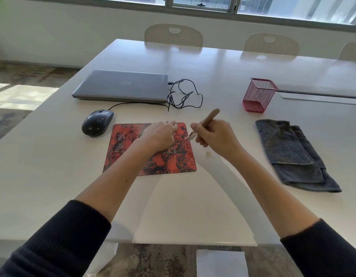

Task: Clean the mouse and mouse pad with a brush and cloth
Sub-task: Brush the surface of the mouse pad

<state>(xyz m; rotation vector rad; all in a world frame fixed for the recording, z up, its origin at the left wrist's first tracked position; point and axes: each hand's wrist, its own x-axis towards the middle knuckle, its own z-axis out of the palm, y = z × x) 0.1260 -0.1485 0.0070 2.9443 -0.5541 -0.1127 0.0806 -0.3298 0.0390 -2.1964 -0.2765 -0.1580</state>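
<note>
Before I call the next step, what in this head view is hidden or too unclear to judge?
- Brush bristles: blurred, partly behind the right hand; contact with the mouse pad unclear.
- Left hand fingertips: blurred; cannot tell if they press the pad.
- Pad's middle: covered by the left hand and forearm.
- Mesh pen holder: contents not visible.
- Mouse dirt: too small to see.

Brush [208, 119] bristles blurred; mouse pad [129, 148] middle under left hand [160, 134].
</note>
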